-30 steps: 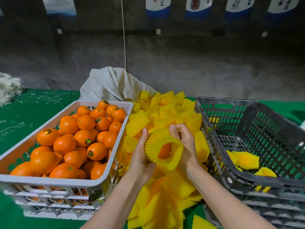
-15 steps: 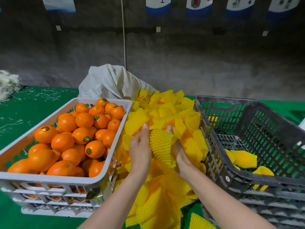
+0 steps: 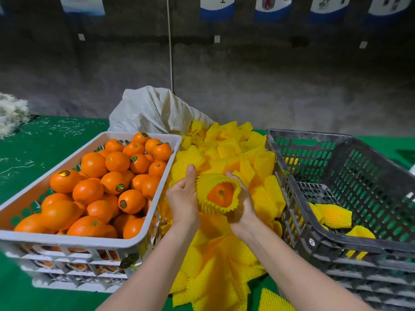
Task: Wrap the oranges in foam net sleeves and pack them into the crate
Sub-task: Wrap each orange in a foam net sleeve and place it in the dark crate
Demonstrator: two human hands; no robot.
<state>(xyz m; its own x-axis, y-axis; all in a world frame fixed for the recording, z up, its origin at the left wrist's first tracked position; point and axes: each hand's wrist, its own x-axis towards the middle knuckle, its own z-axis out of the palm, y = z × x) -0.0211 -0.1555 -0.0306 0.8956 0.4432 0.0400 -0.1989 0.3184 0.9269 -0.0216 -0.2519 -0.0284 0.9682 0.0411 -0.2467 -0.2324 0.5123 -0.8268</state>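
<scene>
At centre frame the left hand [image 3: 183, 198] and right hand [image 3: 243, 212] together clasp the orange [image 3: 221, 194], its foam net sleeve [image 3: 213, 181] mouth facing the camera, with the dark crate [image 3: 310, 133] to the right, nearer the right hand.

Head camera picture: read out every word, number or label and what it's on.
"2": white round tag on the dark grey plastic crate.
"工": blue-and-white wall poster, cropped at the top.
Round stickers on the loose oranges: too small to read.
Dark oval label on the white plastic crate: blurred.
</scene>
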